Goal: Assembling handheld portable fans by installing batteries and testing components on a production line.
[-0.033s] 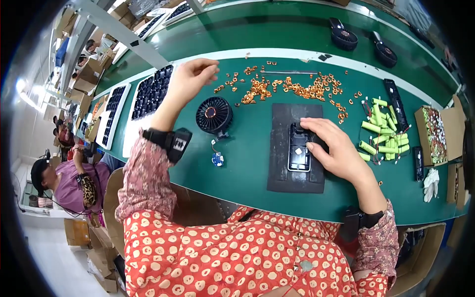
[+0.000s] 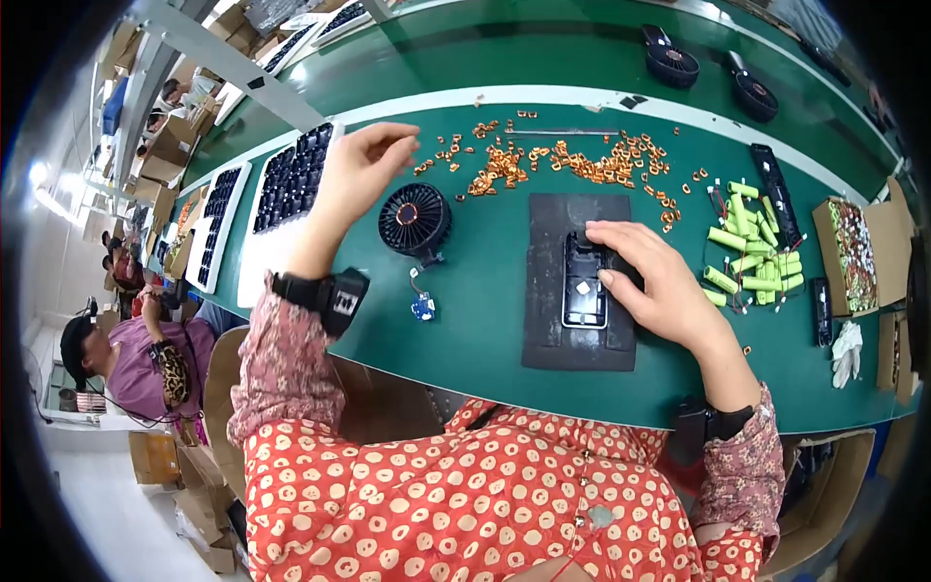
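Observation:
My right hand (image 2: 658,289) rests over the right side of a long black plastic casing (image 2: 585,308), its fingers at the far end and its thumb on the edge. The casing lies open side up on a dark mat (image 2: 553,351), with a small white piece inside it. Raised above the table at the left, my left hand (image 2: 364,167) has its fingers curled in toward the thumb. Anything between those fingertips is too small to make out. Just below it stands a round black fan head (image 2: 415,219), wired to a small blue circuit board (image 2: 423,307).
Copper-coloured small rings (image 2: 606,163) are scattered behind the mat, near a thin metal rod (image 2: 562,132). At the right lie green battery cells (image 2: 742,242), a white glove (image 2: 847,354) and an open carton (image 2: 894,247). White trays of black parts (image 2: 291,179) stand at the left.
The left hand has shifted very slightly left and the whole view has tilted a little. The right hand stays on the casing.

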Action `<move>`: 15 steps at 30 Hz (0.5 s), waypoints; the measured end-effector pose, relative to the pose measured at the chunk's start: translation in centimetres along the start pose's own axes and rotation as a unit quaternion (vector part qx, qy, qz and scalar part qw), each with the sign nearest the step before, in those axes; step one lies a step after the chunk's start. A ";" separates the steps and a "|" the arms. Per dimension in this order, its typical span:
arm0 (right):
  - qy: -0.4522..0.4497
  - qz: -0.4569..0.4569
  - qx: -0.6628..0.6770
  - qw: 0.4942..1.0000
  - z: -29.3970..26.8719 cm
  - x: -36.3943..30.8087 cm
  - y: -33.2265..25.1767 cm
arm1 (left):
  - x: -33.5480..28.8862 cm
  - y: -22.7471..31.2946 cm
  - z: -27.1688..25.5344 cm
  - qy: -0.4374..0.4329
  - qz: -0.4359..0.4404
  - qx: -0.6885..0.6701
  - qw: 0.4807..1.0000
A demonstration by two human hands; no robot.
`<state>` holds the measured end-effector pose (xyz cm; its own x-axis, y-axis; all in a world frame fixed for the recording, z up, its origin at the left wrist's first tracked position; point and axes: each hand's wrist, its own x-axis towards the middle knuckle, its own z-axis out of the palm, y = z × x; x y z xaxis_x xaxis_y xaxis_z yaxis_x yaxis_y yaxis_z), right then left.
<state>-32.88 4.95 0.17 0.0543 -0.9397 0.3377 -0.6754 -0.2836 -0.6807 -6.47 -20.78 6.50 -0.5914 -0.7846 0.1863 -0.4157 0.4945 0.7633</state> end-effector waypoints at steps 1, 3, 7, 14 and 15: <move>0.002 0.002 0.002 1.000 0.0 0.0 0.1 | -2.2 0.3 0.4 0.009 0.019 0.026 0.999; -0.006 0.008 0.017 1.000 0.0 0.0 0.3 | -7.0 2.5 1.3 0.067 0.080 0.123 0.987; -0.008 0.005 0.011 1.000 0.4 0.2 0.3 | -12.0 0.6 2.3 0.129 0.046 0.172 0.975; -0.005 0.053 0.032 0.998 0.3 0.3 -0.5 | -11.4 -2.1 4.8 0.129 -0.033 0.174 0.976; -0.008 0.048 0.031 0.998 0.2 0.4 -0.5 | -11.1 -2.3 5.0 0.129 -0.027 0.187 0.974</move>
<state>-32.38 4.71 0.54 0.0025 -0.9659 0.2589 -0.6319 -0.2022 -0.7483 -2.44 -11.29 -0.41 -0.3886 -0.8569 0.3388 -0.6918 0.5142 0.5070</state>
